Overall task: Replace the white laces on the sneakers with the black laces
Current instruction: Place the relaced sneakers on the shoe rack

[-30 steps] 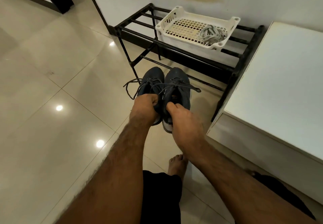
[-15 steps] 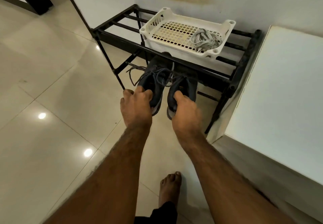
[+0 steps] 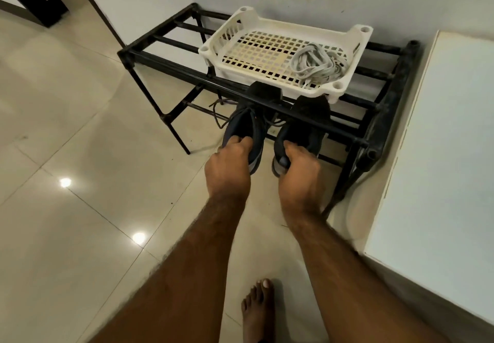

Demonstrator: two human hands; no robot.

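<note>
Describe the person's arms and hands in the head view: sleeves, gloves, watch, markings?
Both forearms are bare and hairy from the frame's bottom edge to the wrists; no sleeves show. The left hand and right hand wear no gloves, and no rings, watch or wristband are visible. No markings or tattoos show. Fingertips are partly hidden, so nails cannot be judged.

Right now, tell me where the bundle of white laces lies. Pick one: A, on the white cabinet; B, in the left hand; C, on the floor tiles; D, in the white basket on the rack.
D: the white laces lie coiled in the right end of the white basket atop the black rack.
</note>
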